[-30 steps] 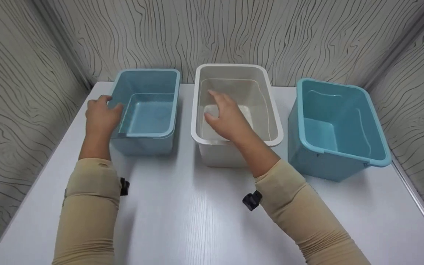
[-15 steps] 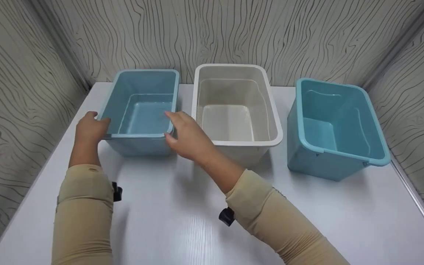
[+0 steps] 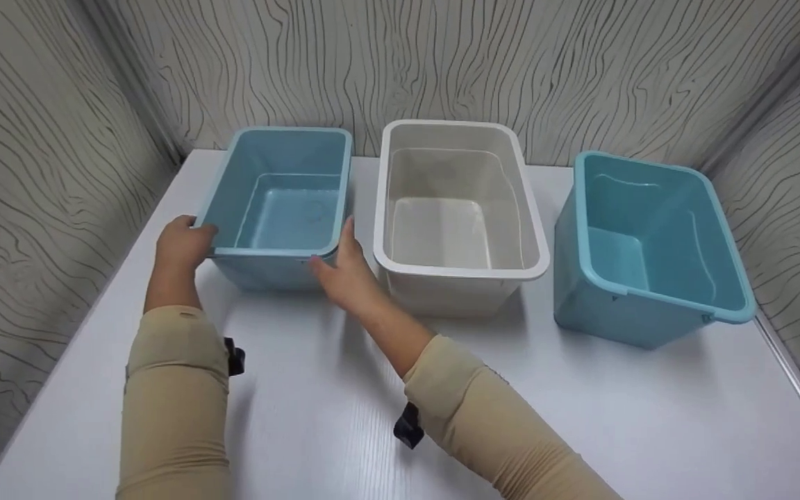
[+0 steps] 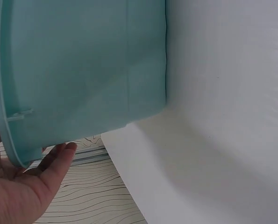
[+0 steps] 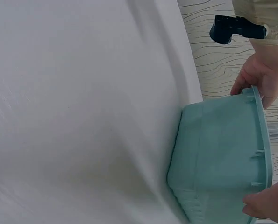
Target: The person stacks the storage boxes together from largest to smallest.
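On the white counter (image 3: pixel 303 375), the light-blue rectangular plastic bin (image 3: pixel 268 273) is gripped at its near corners by the left hand (image 3: pixel 183 243) and right hand (image 3: pixel 347 278). By uneven pulling, the off-white rectangular plastic bin (image 3: pixel 452 295) beside it could be struck.

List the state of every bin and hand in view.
Left blue plastic bin: upright, uncovered, nothing visible inside, held at both near corners.
White plastic bin: upright, uncovered, nothing visible inside.
Right blue plastic bin: upright, uncovered, nothing visible inside.
Left hand: gripping the held bin's near left corner.
Right hand: gripping its near right corner.
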A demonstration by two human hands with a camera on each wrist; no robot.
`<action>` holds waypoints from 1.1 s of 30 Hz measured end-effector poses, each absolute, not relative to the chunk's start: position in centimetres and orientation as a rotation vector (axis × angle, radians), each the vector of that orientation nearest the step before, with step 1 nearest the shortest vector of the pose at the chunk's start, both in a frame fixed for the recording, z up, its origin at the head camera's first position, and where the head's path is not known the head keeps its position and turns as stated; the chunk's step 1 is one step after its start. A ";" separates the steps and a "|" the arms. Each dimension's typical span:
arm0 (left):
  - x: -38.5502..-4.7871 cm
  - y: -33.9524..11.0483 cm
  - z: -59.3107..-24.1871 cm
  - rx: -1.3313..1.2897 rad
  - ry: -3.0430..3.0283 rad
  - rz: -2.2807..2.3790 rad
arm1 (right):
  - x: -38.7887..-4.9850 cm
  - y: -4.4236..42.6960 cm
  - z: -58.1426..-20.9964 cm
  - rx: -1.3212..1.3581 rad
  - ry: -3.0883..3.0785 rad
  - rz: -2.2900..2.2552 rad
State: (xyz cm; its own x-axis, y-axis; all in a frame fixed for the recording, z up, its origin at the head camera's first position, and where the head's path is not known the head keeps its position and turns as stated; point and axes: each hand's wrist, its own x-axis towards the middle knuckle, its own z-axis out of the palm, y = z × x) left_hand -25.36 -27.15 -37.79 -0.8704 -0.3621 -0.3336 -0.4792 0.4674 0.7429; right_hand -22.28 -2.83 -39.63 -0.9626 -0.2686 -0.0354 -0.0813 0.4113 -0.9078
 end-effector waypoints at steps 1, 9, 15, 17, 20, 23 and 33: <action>-25.4 -27.1 -37.8 -0.742 2.573 1.370 | -22.5 -2.8 -39.9 -0.278 2.473 -1.598; -25.4 -27.0 -38.4 -0.755 2.484 1.472 | -24.4 -2.8 -41.5 -0.112 2.413 -1.585; -25.6 -27.0 -39.1 -0.801 2.399 1.599 | -24.6 -3.0 -41.9 -0.199 2.405 -1.572; -25.6 -27.1 -39.2 -0.799 2.365 1.649 | -24.6 -3.1 -42.0 -0.197 2.411 -1.573; -25.8 -27.0 -39.3 -0.781 2.354 1.709 | -24.7 -3.0 -42.1 -0.183 2.402 -1.580; -25.9 -26.9 -39.4 -0.768 2.335 1.765 | -24.7 -2.9 -42.1 -0.177 2.367 -1.619; -25.3 -27.8 -39.7 -0.722 2.275 1.855 | -23.9 -3.2 -42.0 -0.173 2.286 -1.738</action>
